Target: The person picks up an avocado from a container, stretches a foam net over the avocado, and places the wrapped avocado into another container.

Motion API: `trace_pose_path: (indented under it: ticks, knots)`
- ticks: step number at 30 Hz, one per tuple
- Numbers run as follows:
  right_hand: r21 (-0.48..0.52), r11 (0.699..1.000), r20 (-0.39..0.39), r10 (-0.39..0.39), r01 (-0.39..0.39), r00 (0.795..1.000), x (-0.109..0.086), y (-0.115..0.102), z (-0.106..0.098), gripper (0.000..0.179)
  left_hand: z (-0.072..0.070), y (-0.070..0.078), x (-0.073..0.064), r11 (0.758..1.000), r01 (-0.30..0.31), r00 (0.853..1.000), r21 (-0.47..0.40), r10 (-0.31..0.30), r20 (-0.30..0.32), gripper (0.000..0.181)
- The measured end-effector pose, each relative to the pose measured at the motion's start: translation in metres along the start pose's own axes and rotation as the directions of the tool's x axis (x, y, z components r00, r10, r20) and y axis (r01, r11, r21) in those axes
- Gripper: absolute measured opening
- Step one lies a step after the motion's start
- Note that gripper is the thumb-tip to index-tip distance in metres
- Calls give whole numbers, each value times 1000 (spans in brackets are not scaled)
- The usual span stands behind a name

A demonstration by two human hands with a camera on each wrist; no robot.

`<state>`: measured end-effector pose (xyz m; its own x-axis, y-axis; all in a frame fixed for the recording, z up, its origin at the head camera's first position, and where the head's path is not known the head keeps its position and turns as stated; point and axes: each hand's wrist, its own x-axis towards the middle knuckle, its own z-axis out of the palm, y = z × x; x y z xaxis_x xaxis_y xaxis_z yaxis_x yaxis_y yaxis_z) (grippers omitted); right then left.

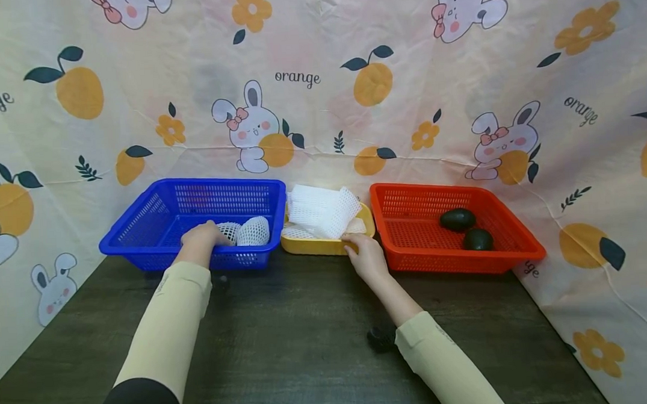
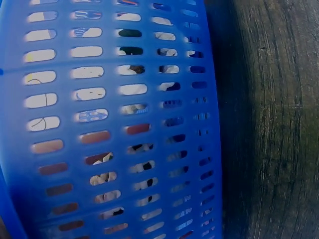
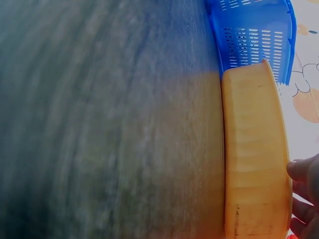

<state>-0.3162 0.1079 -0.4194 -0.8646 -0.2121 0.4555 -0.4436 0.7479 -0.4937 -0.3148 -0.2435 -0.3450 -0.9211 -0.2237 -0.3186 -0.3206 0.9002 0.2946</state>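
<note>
My left hand (image 1: 201, 236) reaches over the front rim of the blue basket (image 1: 165, 248). It is right beside two rounded fruits in white foam nets (image 1: 253, 231); dark skin shows through the left net. Basket wall and hand hide the left fingertips, so I cannot tell whether they hold a fruit. In the left wrist view, the slotted basket wall (image 2: 107, 149) covers most of that hand. My right hand (image 1: 368, 257) is at the front right rim of the yellow tray (image 1: 314, 246), thumb and fingers touching the edge. White foam net sleeves (image 1: 324, 211) pile up in this tray.
A red basket (image 1: 440, 259) to the right holds two dark green avocados (image 1: 457, 219). All three containers stand along the back of the dark wooden table (image 1: 302, 335), against a printed cloth (image 1: 320, 118).
</note>
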Motion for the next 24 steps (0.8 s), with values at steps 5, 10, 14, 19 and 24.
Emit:
trace_pose_path:
  ticks: [5, 10, 14, 19, 24]
  knots:
    - [3, 1000, 3, 4, -4, 1000, 0, 0, 0, 25, 1, 0, -3, 999, 19, 1000, -44, -20, -14, 96]
    - [5, 1000, 4, 9, -9, 1000, 0, 0, 0, 25, 0, 1, -7, 995, 29, 1000, -92, -27, 16, 103]
    - [10, 1000, 7, 12, -12, 1000, -1, 0, 0, 24, -3, 2, -8, 988, 62, 996, -145, -52, 76, 104]
    - [3, 1000, 10, 19, -19, 1000, -1, 0, 0, 24, -5, 3, -8, 986, 71, 994, -150, -58, 88, 102]
    - [1, 1000, 8, 18, -18, 1000, -1, 0, 0, 24, -5, 3, -8, 988, 68, 995, -136, -56, 87, 102]
